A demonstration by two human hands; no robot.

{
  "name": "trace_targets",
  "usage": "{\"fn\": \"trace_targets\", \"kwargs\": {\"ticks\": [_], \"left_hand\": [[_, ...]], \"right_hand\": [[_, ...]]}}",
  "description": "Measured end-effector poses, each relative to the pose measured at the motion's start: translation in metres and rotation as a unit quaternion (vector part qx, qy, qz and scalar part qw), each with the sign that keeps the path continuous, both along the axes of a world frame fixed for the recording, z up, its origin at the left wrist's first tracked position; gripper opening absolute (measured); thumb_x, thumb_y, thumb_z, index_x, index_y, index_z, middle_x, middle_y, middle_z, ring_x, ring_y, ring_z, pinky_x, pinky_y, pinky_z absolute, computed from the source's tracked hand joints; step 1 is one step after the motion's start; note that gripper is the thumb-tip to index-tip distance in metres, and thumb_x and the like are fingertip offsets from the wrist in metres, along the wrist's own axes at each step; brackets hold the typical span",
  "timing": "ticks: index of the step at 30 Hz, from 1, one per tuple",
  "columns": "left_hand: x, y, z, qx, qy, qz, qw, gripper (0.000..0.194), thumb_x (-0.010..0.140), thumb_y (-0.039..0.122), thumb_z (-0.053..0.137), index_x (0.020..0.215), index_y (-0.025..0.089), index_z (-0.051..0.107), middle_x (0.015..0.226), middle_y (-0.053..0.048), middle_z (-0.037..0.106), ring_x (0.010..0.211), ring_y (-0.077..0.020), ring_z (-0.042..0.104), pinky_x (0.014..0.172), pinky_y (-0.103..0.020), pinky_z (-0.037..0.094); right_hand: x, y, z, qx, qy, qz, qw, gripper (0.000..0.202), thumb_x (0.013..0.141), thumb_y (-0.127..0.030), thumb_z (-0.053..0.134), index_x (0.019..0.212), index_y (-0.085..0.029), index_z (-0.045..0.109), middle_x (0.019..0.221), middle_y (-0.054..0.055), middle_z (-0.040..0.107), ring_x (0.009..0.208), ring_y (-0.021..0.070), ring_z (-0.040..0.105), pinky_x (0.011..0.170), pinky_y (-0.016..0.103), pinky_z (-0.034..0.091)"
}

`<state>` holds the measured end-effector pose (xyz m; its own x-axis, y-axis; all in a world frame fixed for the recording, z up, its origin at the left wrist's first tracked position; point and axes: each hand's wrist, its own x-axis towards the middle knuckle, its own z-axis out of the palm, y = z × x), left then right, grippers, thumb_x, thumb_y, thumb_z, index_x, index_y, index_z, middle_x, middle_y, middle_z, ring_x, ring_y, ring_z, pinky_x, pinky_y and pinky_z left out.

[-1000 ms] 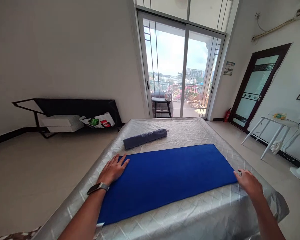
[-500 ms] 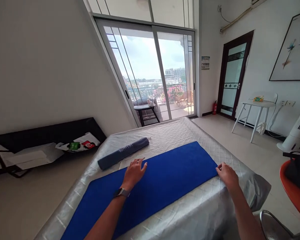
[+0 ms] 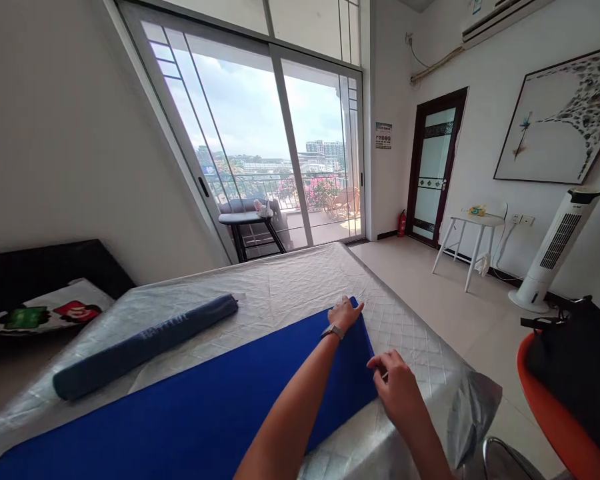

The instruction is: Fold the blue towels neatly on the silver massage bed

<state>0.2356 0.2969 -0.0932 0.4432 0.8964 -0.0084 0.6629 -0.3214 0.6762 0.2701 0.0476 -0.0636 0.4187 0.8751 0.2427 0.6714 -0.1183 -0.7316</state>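
Observation:
A long, flat blue cloth (image 3: 195, 407), which looks like a mat or towel, lies across the silver quilted cover. At its far right corner is my left hand (image 3: 345, 315), palm down, with the thumb spread away from the fingers. A watch band circles that wrist. My right hand (image 3: 397, 387) is at the right edge of the cloth, thumb and forefinger closed together on it close to the near corner. Left of the hands, beyond the cloth, rests a dark blue roll (image 3: 150, 343) with pale lettering, touched by neither hand.
The silver cover (image 3: 300, 280) drapes over a table or bed. An orange chair (image 3: 545, 387) with a black bag (image 3: 570, 360) stands at the right. Farther back are a tower fan (image 3: 555, 250), a white stool (image 3: 475, 220) and a dark stool (image 3: 245, 219) by the glass door.
My left hand has moved right along the cloth from its middle to the far right corner. My right hand stays at the right edge. The view has swung right.

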Motion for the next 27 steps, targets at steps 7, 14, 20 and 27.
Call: {"fn": "trace_targets", "kwargs": {"ticks": [7,14,20,27], "left_hand": [[-0.031,0.020,0.002,-0.013,-0.037,0.059,0.997,0.031,0.089,0.026,0.060,0.118,0.016,0.057,0.094,-0.010,0.074,0.086,-0.0210,0.070,0.076,-0.030,0.050],[-0.135,0.033,0.010,-0.033,-0.122,0.091,0.988,0.027,0.084,0.036,0.062,0.100,0.015,0.067,0.078,-0.003,0.073,0.072,-0.0169,0.069,0.061,-0.025,0.051],[-0.260,0.025,0.031,-0.016,-0.160,0.126,0.979,0.038,0.078,0.047,0.064,0.096,0.013,0.071,0.075,-0.003,0.073,0.070,-0.0173,0.067,0.062,-0.026,0.052],[-0.420,0.020,0.063,0.023,-0.114,0.226,0.967,0.042,0.073,0.047,0.067,0.097,0.013,0.073,0.077,-0.004,0.073,0.069,-0.0182,0.066,0.057,-0.025,0.048]], "right_hand": [[-0.039,0.003,0.006,0.044,0.023,0.068,0.996,0.034,0.086,-0.003,0.049,0.094,-0.026,0.072,0.095,0.003,0.065,0.087,0.0189,0.068,0.081,0.030,0.054],[-0.090,0.003,0.005,0.064,0.016,0.182,0.981,0.039,0.085,0.002,0.050,0.099,-0.026,0.072,0.098,0.002,0.063,0.088,0.0156,0.066,0.084,0.027,0.053],[-0.177,0.011,0.010,0.068,-0.003,0.326,0.943,0.042,0.083,0.004,0.052,0.103,-0.026,0.074,0.101,0.002,0.066,0.094,0.0150,0.065,0.086,0.024,0.052],[-0.318,0.037,0.026,0.085,-0.113,0.453,0.880,0.029,0.087,-0.003,0.056,0.098,-0.024,0.072,0.100,0.001,0.069,0.092,0.0150,0.063,0.083,0.023,0.050]]}}
